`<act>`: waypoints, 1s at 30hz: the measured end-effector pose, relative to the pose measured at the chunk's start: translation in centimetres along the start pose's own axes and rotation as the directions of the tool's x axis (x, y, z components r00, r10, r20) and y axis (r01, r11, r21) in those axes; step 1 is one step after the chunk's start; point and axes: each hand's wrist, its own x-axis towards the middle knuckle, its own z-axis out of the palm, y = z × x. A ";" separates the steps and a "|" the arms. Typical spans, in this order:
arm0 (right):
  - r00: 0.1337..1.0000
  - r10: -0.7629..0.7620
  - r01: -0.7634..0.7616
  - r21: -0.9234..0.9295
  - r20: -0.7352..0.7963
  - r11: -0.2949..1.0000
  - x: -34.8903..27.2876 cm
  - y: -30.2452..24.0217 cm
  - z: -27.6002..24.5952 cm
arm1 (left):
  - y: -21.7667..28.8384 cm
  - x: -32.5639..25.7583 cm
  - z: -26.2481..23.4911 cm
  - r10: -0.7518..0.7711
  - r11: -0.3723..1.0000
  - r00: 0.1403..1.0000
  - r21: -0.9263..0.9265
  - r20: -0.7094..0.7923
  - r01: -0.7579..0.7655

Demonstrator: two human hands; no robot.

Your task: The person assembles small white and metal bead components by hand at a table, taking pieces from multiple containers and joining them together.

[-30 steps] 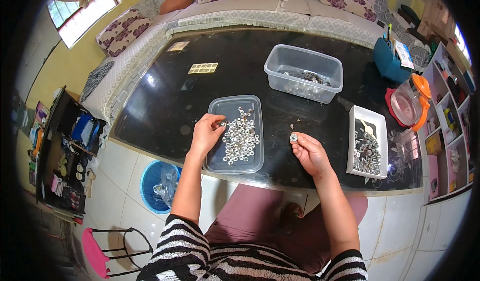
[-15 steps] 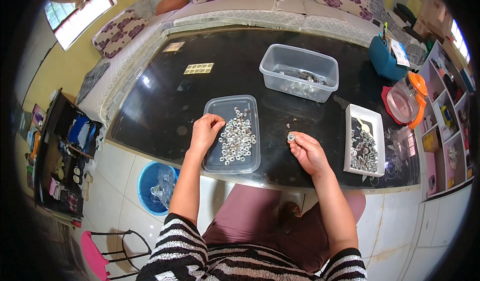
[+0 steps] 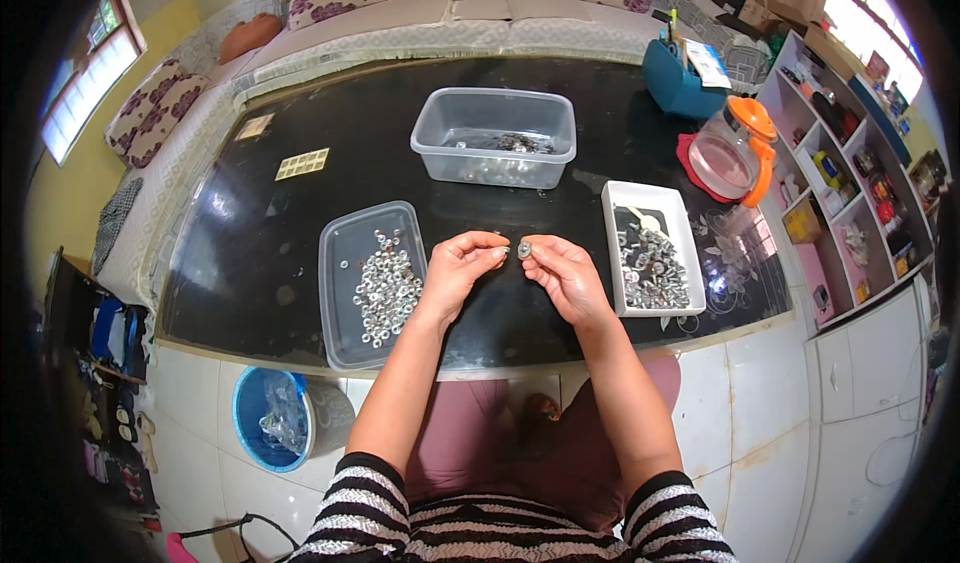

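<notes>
My left hand (image 3: 458, 273) is pinched at the fingertips, with a small bright bit of metal, which looks like a nut, between thumb and finger. Close beside it, a small gap away, my right hand (image 3: 566, 275) grips a bolt (image 3: 524, 251) whose round metal end points toward the left hand. Left of my hands lies a clear plastic lid (image 3: 338, 315) bearing a spread of loose metal nuts (image 3: 388, 293). To the right stands a shallow white box (image 3: 690, 248) with many metal bolts (image 3: 655, 273) and a pale spoon (image 3: 645, 219) inside.
A clear plastic tub (image 3: 480, 170) with metal pieces in its bottom stands beyond my hands. Farther right are a teal holder (image 3: 670, 83) and a jug with an orange lid (image 3: 735, 153). A blue bin (image 3: 245, 418) stands on the floor below the table's left front edge.
My left hand has left the lid and come right, up to my right hand, which still holds the bolt. The whole view has swung to the right.
</notes>
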 end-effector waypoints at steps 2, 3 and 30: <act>0.999 -0.024 0.021 -0.062 -0.041 0.998 -0.1 -0.3 -0.4 | -0.7 0.6 0.9 -0.005 1.000 1.000 -0.014 0.007 0.005; 0.997 -0.040 0.031 -0.118 -0.073 0.993 -0.1 -0.4 -0.6 | -1.0 0.8 1.1 -0.010 1.000 1.000 -0.022 0.002 0.010; 0.954 -0.273 0.220 -0.329 -0.127 0.918 0.4 0.8 -0.6 | -3.4 1.2 2.0 0.027 0.994 0.999 -0.101 -0.024 -0.029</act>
